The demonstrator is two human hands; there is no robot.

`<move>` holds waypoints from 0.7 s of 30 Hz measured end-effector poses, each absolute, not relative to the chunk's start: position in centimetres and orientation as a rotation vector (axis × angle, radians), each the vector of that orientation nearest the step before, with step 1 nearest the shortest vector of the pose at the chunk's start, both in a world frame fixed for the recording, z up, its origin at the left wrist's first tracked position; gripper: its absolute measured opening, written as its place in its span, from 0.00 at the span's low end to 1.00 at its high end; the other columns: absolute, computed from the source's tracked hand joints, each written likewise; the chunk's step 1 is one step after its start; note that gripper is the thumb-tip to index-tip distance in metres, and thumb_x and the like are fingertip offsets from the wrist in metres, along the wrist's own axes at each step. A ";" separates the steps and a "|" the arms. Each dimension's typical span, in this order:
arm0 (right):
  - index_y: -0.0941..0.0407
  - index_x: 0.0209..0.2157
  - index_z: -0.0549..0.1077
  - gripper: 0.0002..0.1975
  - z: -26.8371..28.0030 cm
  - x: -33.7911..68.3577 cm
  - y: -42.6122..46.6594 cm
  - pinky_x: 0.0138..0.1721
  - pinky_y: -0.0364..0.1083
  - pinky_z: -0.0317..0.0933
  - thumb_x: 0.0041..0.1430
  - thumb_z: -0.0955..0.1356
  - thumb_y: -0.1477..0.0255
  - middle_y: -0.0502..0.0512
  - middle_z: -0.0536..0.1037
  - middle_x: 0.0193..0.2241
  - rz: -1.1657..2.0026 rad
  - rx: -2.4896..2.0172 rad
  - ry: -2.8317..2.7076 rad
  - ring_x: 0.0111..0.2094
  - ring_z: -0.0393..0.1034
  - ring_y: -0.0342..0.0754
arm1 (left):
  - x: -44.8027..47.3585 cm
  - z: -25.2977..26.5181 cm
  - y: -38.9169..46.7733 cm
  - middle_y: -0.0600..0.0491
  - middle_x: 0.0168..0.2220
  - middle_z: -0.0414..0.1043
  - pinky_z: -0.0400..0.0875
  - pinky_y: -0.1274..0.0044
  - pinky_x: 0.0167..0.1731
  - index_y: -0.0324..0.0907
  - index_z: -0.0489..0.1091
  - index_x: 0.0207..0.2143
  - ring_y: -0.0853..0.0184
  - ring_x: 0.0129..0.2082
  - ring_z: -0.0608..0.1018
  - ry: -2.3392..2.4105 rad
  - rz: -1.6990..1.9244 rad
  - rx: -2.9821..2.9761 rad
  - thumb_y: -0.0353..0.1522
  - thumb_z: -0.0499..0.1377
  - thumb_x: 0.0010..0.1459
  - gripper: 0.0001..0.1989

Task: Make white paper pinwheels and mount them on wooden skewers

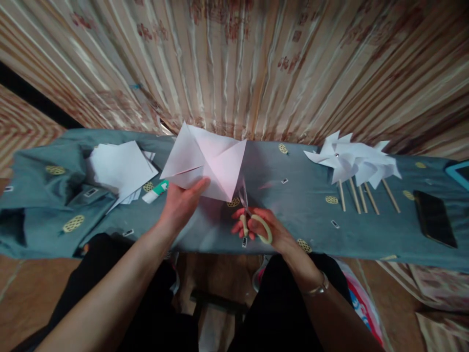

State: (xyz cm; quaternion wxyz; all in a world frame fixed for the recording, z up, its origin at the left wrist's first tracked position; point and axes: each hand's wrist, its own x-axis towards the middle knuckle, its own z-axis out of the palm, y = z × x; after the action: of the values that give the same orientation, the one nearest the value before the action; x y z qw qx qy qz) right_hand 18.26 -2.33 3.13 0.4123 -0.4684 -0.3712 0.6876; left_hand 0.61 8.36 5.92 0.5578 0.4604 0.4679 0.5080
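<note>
My left hand (185,199) pinches the lower edge of a square sheet of white paper (223,164), thumb on top and fingers hidden beneath. Creases cross the sheet, and a slit runs in from its left side. To the right of the paper, my right hand (262,226) grips a pair of scissors (264,231) by its pale yellow handles. The blades point up and away from me, apart from the sheet. Just left of my left hand lies a green and white glue stick (156,191).
A stack of white paper (120,168) lies on the left of the cloth-covered table (293,205). Several white paper pinwheels (351,156) on wooden sticks lie to the right. Beyond them are a black phone (435,218) and a blue-edged device (459,175). A pleated curtain (234,63) hangs behind.
</note>
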 end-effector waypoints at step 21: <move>0.60 0.35 0.70 0.33 4.2 18.5 -2.2 0.21 0.40 0.59 0.39 0.73 0.46 0.58 0.78 0.27 1.813 -1.296 -1.074 0.24 0.69 0.42 | 1.8 5.7 8.0 0.51 0.33 0.75 0.72 0.68 0.44 0.41 0.70 0.34 0.60 0.39 0.76 1.095 1.146 1.316 0.37 0.66 0.42 0.16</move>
State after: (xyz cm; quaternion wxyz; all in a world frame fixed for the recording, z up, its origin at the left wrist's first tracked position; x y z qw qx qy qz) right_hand 18.50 -2.23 4.21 0.3276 -0.4949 -0.4101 0.6925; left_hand 1.78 8.04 5.66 0.5147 0.5477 0.4556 0.4770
